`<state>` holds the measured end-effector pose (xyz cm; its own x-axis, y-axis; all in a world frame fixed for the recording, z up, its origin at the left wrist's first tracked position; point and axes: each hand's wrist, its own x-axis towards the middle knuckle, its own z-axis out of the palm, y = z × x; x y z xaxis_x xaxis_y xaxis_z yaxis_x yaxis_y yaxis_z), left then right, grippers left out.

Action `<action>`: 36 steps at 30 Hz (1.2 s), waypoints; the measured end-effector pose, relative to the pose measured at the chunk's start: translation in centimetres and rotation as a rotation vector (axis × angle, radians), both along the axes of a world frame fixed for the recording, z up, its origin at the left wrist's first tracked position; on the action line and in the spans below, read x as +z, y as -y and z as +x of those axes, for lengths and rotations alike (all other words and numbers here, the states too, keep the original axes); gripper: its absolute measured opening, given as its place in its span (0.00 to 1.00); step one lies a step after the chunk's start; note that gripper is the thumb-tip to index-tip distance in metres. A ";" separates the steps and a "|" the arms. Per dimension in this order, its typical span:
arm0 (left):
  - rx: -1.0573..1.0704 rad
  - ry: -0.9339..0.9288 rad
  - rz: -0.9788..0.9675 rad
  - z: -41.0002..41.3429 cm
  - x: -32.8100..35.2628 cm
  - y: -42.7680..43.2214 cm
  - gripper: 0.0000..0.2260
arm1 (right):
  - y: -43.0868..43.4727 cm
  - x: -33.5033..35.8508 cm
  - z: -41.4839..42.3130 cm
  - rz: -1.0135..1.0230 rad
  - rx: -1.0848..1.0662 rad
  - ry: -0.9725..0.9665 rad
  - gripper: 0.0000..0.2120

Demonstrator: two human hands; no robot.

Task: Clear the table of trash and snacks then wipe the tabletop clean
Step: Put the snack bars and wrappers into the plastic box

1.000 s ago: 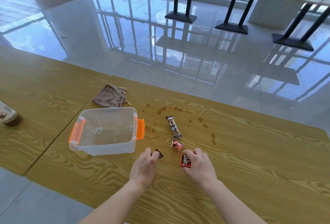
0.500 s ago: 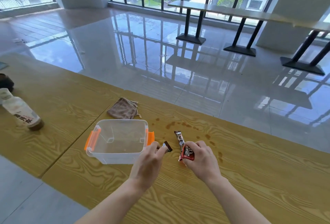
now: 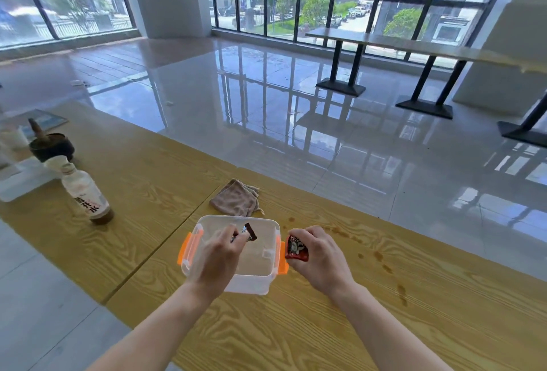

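A clear plastic box point(image 3: 268, 282) with orange clips stands on the wooden table point(image 3: 325, 332). My left hand point(image 3: 217, 261) hovers over the box, pinching a small dark snack wrapper point(image 3: 250, 231) above its inside. My right hand point(image 3: 321, 255) is just right of the box, closed on red snack packets point(image 3: 296, 249) beside the right orange clip. A folded brown cloth point(image 3: 235, 197) lies behind the box. Brown spill stains point(image 3: 381, 261) run across the tabletop to the right of my right hand.
A bottle point(image 3: 85, 193) with a brown residue stands at the left. Behind it sit a dark bowl point(image 3: 51, 145) and a clear container point(image 3: 17, 178). The table's far edge drops to a glossy tiled floor; other tables point(image 3: 414, 45) stand farther away.
Both hands lifted their snacks off the table and moved left. My left hand now holds the dark wrapper over the box; my right hand reached the box's right clip. The view tilted up.
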<state>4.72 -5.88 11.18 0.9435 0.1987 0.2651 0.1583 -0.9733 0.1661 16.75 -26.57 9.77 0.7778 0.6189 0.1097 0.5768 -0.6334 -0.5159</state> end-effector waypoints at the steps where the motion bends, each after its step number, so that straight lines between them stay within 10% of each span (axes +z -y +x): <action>1: 0.008 -0.012 0.005 0.0 -0.2 -0.8 0.22 | -0.9 0.0 -0.1 -0.009 0.007 -0.002 0.26; 26: -0.125 -0.342 -0.006 3.0 -6.1 -9.1 0.10 | -12.8 -3.3 -0.2 -0.255 0.105 -0.017 0.23; 36: -0.079 -0.249 -0.073 3.0 -5.1 -7.2 0.13 | -10.0 -3.2 0.0 -0.044 0.038 0.034 0.19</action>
<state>7.72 1.33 6.10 0.9912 0.1320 0.0101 0.1273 -0.9711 0.2017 16.79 -16.54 6.61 0.7496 0.6530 0.1078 0.6179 -0.6322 -0.4675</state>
